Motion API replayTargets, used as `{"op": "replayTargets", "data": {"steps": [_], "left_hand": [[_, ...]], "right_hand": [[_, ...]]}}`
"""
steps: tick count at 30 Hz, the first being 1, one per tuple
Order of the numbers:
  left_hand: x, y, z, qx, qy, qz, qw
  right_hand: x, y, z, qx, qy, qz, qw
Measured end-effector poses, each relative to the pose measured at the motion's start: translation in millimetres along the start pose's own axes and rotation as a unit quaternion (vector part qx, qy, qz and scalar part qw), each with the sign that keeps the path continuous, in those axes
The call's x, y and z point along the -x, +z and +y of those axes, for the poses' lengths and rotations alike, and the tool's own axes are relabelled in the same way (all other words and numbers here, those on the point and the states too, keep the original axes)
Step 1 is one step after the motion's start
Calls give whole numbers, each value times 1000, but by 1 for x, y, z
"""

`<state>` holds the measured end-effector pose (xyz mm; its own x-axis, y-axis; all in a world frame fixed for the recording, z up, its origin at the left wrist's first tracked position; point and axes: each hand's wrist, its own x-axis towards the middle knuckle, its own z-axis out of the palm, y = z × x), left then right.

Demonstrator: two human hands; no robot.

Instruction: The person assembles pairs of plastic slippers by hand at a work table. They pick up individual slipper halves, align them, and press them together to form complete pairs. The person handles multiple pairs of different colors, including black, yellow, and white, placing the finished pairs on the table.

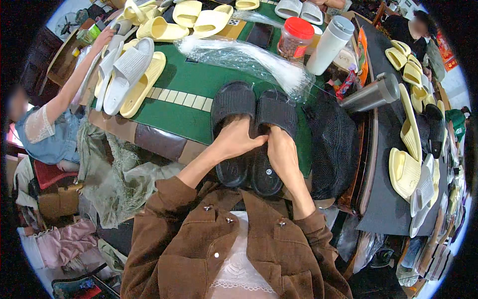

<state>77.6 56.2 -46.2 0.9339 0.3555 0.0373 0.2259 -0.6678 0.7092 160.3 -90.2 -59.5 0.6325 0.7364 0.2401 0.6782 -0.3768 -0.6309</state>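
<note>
A pair of black slide slippers lies side by side, toes away from me, at the near edge of the green table (pixel 194 74). My left hand (pixel 238 137) has its fingers tucked under the strap of the left black slipper (pixel 232 102), with the thumb stretched toward the other slipper. Likewise, the fingers of my right hand (pixel 283 149) reach under the strap of the right black slipper (pixel 277 110). Both sets of fingertips are hidden inside the slippers. A small round white sticker shows on the right slipper's heel.
Behind the slippers lie clear plastic bags (pixel 244 55). A red-lidded jar (pixel 296 37), a white bottle (pixel 331 45) and a steel tumbler (pixel 371 93) stand or lean to the right. Grey slippers (pixel 130 67) and several yellow ones (pixel 162 30) sit leftward. A co-worker's arm (pixel 74 82) reaches in at left.
</note>
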Motion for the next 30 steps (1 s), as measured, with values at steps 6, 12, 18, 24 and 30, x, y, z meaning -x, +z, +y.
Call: {"op": "replayTargets", "data": {"steps": [6,12,18,24,30], "left_hand": [[-2,-7,-2,-3,-27,-66,997],[3,-1,7,-46,-26,-12,999],[5,15,-5,-104,-7,32,994],[7,25,-11,-148,27,88,985],[3,27,-6,-172,3,100,980]], "right_hand": [[1,-4,-5,-148,38,-22,988],[-1,0,-9,-134,19,-66,989],[-2,4,-11,-111,-4,-57,992],[0,3,-16,-83,-12,-41,996],[16,-14,-22,-46,-99,-9,994]]}}
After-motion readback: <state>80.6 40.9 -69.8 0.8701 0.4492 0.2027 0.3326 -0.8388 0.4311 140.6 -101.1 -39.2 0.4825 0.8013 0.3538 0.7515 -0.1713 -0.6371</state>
